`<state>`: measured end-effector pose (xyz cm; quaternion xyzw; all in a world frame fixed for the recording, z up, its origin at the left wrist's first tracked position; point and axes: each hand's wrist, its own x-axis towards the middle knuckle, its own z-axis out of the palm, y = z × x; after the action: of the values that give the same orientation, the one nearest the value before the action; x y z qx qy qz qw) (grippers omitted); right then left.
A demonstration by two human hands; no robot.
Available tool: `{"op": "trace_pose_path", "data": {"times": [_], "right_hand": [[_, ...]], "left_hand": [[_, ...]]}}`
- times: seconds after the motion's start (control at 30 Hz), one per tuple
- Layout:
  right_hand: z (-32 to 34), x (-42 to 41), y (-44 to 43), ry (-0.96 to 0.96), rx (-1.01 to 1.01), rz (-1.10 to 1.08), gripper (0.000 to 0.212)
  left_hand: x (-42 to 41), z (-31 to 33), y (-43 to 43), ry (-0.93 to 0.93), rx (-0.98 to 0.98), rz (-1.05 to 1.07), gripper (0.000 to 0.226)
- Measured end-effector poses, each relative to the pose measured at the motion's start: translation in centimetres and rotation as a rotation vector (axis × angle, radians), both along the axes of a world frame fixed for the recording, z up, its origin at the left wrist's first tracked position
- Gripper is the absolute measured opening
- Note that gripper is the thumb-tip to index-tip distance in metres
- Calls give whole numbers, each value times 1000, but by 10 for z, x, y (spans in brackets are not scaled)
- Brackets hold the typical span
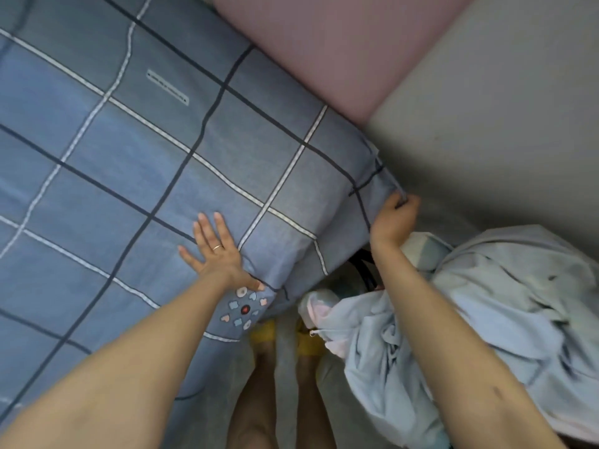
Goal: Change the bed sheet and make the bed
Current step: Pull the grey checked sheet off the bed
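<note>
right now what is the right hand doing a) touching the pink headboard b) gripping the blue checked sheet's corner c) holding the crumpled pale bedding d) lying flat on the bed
b: the right hand curls round the corner of the blue checked fabric sheet; the left hand lies flat on it.

Bed (pixel 351 147) covered by a blue-grey checked sheet (pixel 129 147) with dark and white lines, smooth across the top, draped over the near corner, left hand (pixel 215 251) flat on it, crumpled pale blue bedding (pixel 505 306) heaped just beside
</note>
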<state>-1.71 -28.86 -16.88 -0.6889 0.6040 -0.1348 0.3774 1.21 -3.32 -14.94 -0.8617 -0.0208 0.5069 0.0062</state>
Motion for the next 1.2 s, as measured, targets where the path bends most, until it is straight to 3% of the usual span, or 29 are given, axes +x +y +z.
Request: {"op": "trace_pose_path", "data": {"times": [0.13,0.23,0.3,0.33,0.4,0.5,0.6,0.67,0.8,0.97,1.07,1.13,1.2], "right_hand": [[89,-11,13,-131,-65,113,17],[152,-4,38,-316,63,218,6],[194,-3,73,-374,168,441,9],[216,-7,95,-385,219,594,9],[254,-21,144,-377,339,904,5],[284,-48,210,-288,489,1182,9],[312,-79,246,-248,593,1294,12],[329,-95,251,-202,628,1414,9],[368,-103,253,-115,671,1586,19],[425,-68,276,14,978,1367,46],[446,-47,316,41,1084,1402,75],[460,-36,357,76,1207,1425,102],[482,-35,407,48,1282,1401,99]], "left_hand": [[2,27,2,46,-16,-1,159],[4,55,11,52,-122,60,125],[7,87,12,21,-402,401,70],[7,111,12,-25,-540,641,53],[8,169,15,-84,-761,1012,57],[10,244,27,-19,-1038,1268,53],[-4,298,57,-250,-851,1142,18],[-24,316,86,-471,-732,1112,19],[-82,369,139,-720,-699,1106,41],[-147,444,191,-868,-637,840,27],[-182,491,217,-911,-636,668,18],[-202,520,228,-894,-643,563,20],[-224,543,247,-877,-635,484,32]]}}
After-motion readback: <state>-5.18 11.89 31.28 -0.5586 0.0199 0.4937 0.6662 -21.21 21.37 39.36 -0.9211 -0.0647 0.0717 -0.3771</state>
